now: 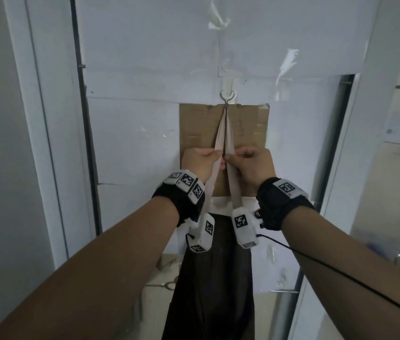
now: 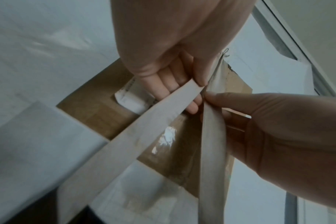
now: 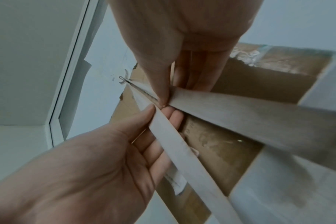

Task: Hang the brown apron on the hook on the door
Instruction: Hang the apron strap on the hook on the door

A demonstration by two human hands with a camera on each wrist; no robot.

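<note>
the pale neck strap (image 1: 221, 133) of the brown apron (image 1: 208, 278) already sits over the hook (image 1: 227, 99) on the door (image 1: 145, 57), so the hanging looks all but done; what seems left is to let go. the left hand (image 1: 200, 160) pinches one strap run, the right hand (image 1: 253, 165) pinches the other; the dark apron body hangs straight below the wrists, against the door.

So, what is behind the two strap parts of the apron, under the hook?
Behind the strap below the hook is a brown cardboard sheet taped on the door. Whatever the cardboard covers stays hidden.
</note>
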